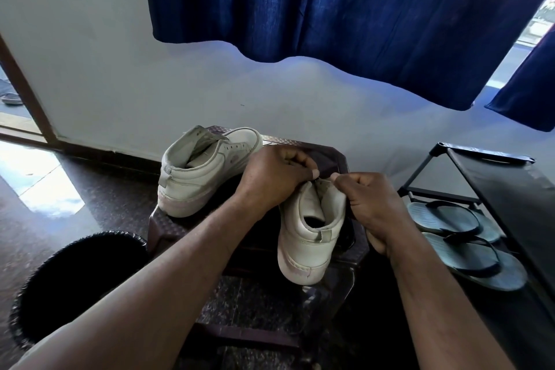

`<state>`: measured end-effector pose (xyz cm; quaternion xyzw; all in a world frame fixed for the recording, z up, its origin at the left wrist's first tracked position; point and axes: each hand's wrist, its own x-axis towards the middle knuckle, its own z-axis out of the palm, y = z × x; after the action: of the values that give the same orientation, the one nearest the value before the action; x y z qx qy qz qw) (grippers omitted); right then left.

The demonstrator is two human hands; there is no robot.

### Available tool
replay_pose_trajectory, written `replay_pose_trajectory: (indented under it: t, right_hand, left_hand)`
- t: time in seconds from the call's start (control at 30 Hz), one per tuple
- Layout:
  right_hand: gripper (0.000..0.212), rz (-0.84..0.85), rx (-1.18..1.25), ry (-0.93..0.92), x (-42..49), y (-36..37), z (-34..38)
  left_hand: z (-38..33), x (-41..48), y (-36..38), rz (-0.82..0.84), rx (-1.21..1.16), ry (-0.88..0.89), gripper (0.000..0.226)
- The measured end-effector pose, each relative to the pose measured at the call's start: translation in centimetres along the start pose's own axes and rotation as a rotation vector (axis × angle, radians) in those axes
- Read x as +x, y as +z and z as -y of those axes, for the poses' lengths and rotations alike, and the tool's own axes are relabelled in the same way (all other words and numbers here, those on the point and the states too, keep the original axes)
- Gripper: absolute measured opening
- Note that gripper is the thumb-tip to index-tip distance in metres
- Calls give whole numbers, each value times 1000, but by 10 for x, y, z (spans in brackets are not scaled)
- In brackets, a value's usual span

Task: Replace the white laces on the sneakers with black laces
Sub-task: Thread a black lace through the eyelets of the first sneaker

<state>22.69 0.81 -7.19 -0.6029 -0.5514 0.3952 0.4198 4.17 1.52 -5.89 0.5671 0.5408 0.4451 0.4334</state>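
In the head view, a black bin [75, 279] with a dark liner is standing on the floor at seven o'clock from the stool [333, 153]; its inside is too dark for me to tell what it is holding. At three o'clock, a black shoe rack [486, 177] is carrying a pair of grey flip-flops [459, 237] on its lower shelf, lying side by side.

On the dark stool, the far sneaker [204, 168] is resting at ten o'clock, showing no lace in its eyelets. The near sneaker [309, 234] is sitting at five o'clock, heel toward me and hanging over the stool's front edge.

My left hand [276, 177] is curling tight, thumb and fingers pinching what looks like a thin dark lace [319, 179] at the top of the near sneaker. My right hand [369, 204] is curling too, gripping that sneaker's upper edge at its two o'clock side.

The floor [114, 198] is glossy dark stone. A pale wall [120, 69] is rising behind, with a blue curtain [330, 9] hanging at twelve o'clock.
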Motion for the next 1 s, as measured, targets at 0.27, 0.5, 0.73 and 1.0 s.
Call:
replay_pose_trajectory:
  t: [0.27, 0.5, 0.73, 1.0]
  right_hand:
    - [72, -30, 3, -2, 2, 3, -3]
    - [50, -74, 0, -2, 2, 6, -3]
    - [47, -92, -15, -1, 2, 8, -3]
    - [54, -94, -29, -23, -2, 12, 0]
  left_hand:
    - [1, 6, 1, -46, 195, 118, 12]
    - [4, 10, -1, 12, 140, 74, 17]
    - [1, 8, 3, -20, 244, 142, 21]
    - [0, 5, 5, -45, 370, 216, 27]
